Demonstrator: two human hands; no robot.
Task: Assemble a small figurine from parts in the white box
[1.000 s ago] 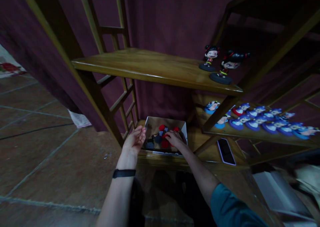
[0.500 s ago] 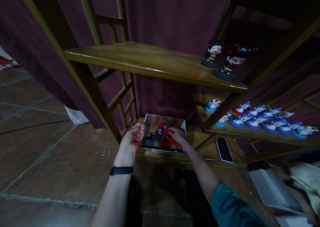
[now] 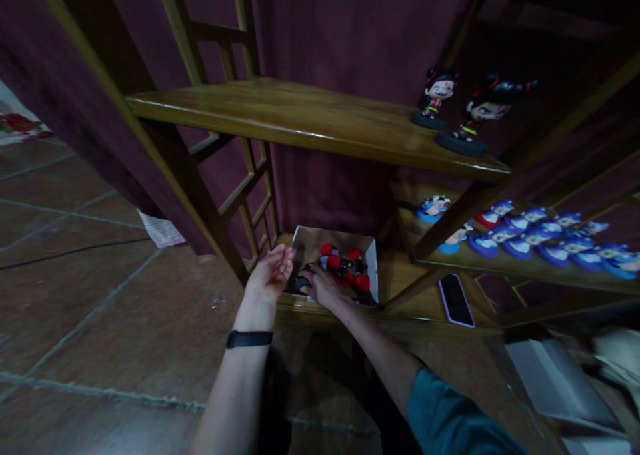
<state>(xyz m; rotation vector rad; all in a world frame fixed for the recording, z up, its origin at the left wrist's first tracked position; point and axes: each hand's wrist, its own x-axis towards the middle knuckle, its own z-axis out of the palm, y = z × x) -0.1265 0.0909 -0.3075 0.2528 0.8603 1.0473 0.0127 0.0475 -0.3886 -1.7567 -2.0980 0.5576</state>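
A shallow cardboard box (image 3: pixel 373 268) stands on the bottom shelf, holding several small figurines with red round parts (image 3: pixel 363 282) and dark ones. My right hand (image 3: pixel 323 287) reaches into its left half, with the fingers closed around a dark-based figurine (image 3: pixel 301 283), much of which they hide. Just outside the left wall of the box is my left hand (image 3: pixel 273 270), palm turned up, fingers loosely curled and holding nothing. A black band (image 3: pixel 249 339) circles my left wrist.
Two black-haired figurines (image 3: pixel 434 98) stand on the upper wooden shelf (image 3: pixel 300 115). Several blue-and-white figurines (image 3: pixel 530 241) fill a shelf at the right. A phone (image 3: pixel 456 300) lies right of the box. A wooden post (image 3: pixel 185 201) and lattice rise at the left.
My right hand has moved left inside the box, from the red pieces to the dark figurine. My left hand stays beside the box. The view has shifted slightly.
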